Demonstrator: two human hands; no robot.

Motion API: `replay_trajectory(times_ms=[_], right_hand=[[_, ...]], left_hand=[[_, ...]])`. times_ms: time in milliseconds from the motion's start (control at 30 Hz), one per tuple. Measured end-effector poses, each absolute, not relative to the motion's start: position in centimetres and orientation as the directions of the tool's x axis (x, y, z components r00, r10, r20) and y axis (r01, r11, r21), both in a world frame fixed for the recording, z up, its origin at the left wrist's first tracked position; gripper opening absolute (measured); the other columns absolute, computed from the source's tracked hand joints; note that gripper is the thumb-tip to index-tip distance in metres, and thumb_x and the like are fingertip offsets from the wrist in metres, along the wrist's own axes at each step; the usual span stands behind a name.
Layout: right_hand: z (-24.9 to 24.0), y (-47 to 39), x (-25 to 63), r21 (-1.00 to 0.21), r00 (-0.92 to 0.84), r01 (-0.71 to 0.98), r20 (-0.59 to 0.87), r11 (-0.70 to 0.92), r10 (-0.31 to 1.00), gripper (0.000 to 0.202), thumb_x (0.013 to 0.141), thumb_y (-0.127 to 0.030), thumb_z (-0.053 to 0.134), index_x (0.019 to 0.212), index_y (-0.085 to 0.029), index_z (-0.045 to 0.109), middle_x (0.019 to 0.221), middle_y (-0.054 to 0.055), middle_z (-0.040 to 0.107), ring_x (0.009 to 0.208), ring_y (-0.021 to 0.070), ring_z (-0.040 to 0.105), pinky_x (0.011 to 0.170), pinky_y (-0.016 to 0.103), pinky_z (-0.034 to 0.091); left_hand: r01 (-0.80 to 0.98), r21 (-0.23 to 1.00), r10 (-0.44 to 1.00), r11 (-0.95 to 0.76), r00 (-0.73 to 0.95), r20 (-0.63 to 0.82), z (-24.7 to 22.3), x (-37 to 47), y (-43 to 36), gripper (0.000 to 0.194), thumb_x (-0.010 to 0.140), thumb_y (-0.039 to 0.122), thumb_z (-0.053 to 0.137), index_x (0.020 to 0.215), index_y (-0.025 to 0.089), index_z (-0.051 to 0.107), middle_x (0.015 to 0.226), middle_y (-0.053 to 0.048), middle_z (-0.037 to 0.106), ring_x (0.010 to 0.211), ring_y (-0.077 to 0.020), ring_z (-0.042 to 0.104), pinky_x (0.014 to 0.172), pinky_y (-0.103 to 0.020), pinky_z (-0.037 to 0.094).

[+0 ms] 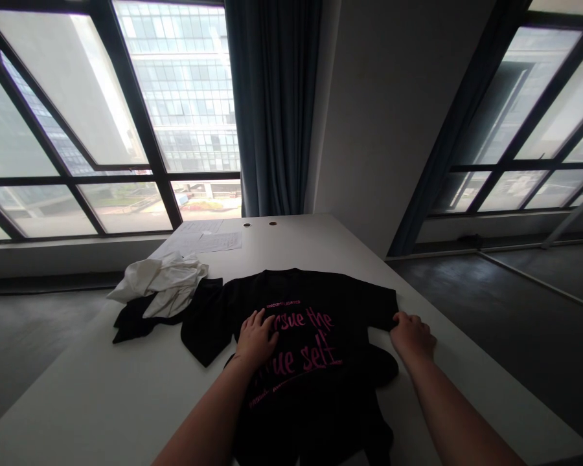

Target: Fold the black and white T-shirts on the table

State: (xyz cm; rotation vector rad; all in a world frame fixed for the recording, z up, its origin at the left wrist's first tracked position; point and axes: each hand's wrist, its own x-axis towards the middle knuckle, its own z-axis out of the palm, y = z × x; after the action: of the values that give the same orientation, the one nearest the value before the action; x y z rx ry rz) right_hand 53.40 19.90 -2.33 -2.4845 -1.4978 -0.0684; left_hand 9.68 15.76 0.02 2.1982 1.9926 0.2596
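A black T-shirt [315, 298] with pink lettering lies spread on the white table [311, 243], its collar toward the far end. My left hand [256, 338] rests on the lettering at the left of the chest, fingers apart and flat on the cloth. At the end of the right sleeve, my right hand [412, 333] has its fingers closed on the sleeve's edge. The lower part of the shirt is bunched and runs out of view at the bottom.
Left of the shirt lies a heap of white cloth [162, 278] on black cloth [131, 317]. Papers [218, 241] lie at the table's far left, near two round holes. Beyond are windows, a blue curtain [276, 110] and a wall.
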Motion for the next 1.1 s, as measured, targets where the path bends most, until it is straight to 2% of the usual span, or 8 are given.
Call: replay_trajectory(times_ms=[167, 267, 333, 433, 567, 800, 1000, 1100], right_hand=[[-2.7, 19.3, 53.8, -0.196, 0.449, 0.889, 0.190, -0.414, 0.873, 0.041, 0.094, -0.017, 0.042, 0.123, -0.022, 0.070, 0.132, 0.016, 0.061, 0.118, 0.0342, 0.059, 0.095, 0.046, 0.049], [-2.7, 19.3, 53.6, -0.204, 0.462, 0.883, 0.212, -0.424, 0.861, 0.036, 0.099, -0.032, 0.044, 0.119, -0.020, 0.072, 0.129, 0.016, 0.062, 0.117, 0.0350, 0.059, 0.096, 0.047, 0.049], [-2.9, 19.5, 53.5, -0.199, 0.468, 0.880, 0.221, -0.430, 0.856, 0.040, 0.099, -0.044, 0.045, 0.118, -0.020, 0.072, 0.129, 0.016, 0.062, 0.118, 0.0361, 0.059, 0.096, 0.048, 0.050], [-3.3, 19.9, 53.5, -0.185, 0.463, 0.885, 0.242, -0.428, 0.853, 0.048, 0.096, -0.050, 0.050, 0.128, -0.018, 0.068, 0.134, 0.017, 0.061, 0.120, 0.0369, 0.059, 0.098, 0.049, 0.049], [-3.8, 20.1, 53.6, -0.159, 0.442, 0.897, 0.262, -0.413, 0.858, 0.054, 0.096, -0.048, 0.050, 0.138, -0.017, 0.064, 0.138, 0.017, 0.060, 0.122, 0.0360, 0.059, 0.102, 0.048, 0.047], [-3.7, 20.2, 53.6, -0.115, 0.397, 0.918, 0.227, -0.381, 0.889, 0.055, 0.099, -0.045, 0.043, 0.144, -0.021, 0.062, 0.147, 0.012, 0.059, 0.125, 0.0344, 0.058, 0.104, 0.049, 0.046], [-4.2, 20.6, 53.8, -0.094, 0.339, 0.941, 0.202, -0.326, 0.919, 0.053, 0.099, -0.036, 0.040, 0.145, -0.021, 0.063, 0.153, 0.010, 0.056, 0.133, 0.0314, 0.055, 0.111, 0.047, 0.041], [-4.4, 20.7, 53.8, -0.094, 0.342, 0.940, 0.205, -0.329, 0.917, 0.052, 0.099, -0.035, 0.040, 0.144, -0.022, 0.063, 0.154, 0.010, 0.056, 0.135, 0.0309, 0.053, 0.112, 0.048, 0.041]], left_hand=[[0.967, 0.234, 0.995, -0.098, 0.097, 0.017, 0.0, 9.7, 15.8, 0.058, 0.097, 0.048, 0.053, 0.153, 0.031, 0.054, 0.168, -0.006, 0.040, 0.157, -0.0303, 0.030, 0.127, -0.047, 0.025], [0.968, 0.231, 0.996, -0.093, 0.093, 0.010, 0.1, 9.7, 15.8, 0.058, 0.097, 0.049, 0.053, 0.153, 0.031, 0.054, 0.168, -0.005, 0.039, 0.157, -0.0297, 0.030, 0.127, -0.047, 0.025], [0.968, 0.233, 0.996, -0.089, 0.090, 0.006, 0.1, 9.7, 15.8, 0.058, 0.097, 0.049, 0.053, 0.153, 0.032, 0.054, 0.168, -0.005, 0.039, 0.157, -0.0295, 0.030, 0.127, -0.047, 0.025], [0.966, 0.244, 0.996, -0.088, 0.090, 0.002, 0.1, 9.7, 15.8, 0.059, 0.097, 0.049, 0.053, 0.153, 0.032, 0.054, 0.168, -0.006, 0.039, 0.158, -0.0297, 0.029, 0.127, -0.047, 0.024], [0.965, 0.246, 0.995, -0.094, 0.095, 0.009, 0.0, 9.6, 15.8, 0.058, 0.097, 0.048, 0.053, 0.153, 0.032, 0.054, 0.168, -0.006, 0.039, 0.158, -0.0303, 0.029, 0.127, -0.047, 0.025], [0.965, 0.246, 0.996, -0.092, 0.094, 0.003, 0.4, 9.8, 15.8, 0.058, 0.097, 0.047, 0.054, 0.152, 0.030, 0.055, 0.167, -0.007, 0.040, 0.157, -0.0304, 0.030, 0.127, -0.047, 0.025], [0.967, 0.237, 0.995, -0.096, 0.097, 0.009, -0.2, 9.7, 15.7, 0.056, 0.097, 0.047, 0.054, 0.152, 0.032, 0.055, 0.167, -0.006, 0.041, 0.157, -0.0302, 0.030, 0.127, -0.047, 0.025], [0.967, 0.238, 0.996, -0.085, 0.078, 0.039, -0.3, 9.6, 16.2, 0.062, 0.098, 0.049, 0.054, 0.157, 0.031, 0.048, 0.171, -0.008, 0.032, 0.153, -0.0307, 0.038, 0.124, -0.045, 0.030]])
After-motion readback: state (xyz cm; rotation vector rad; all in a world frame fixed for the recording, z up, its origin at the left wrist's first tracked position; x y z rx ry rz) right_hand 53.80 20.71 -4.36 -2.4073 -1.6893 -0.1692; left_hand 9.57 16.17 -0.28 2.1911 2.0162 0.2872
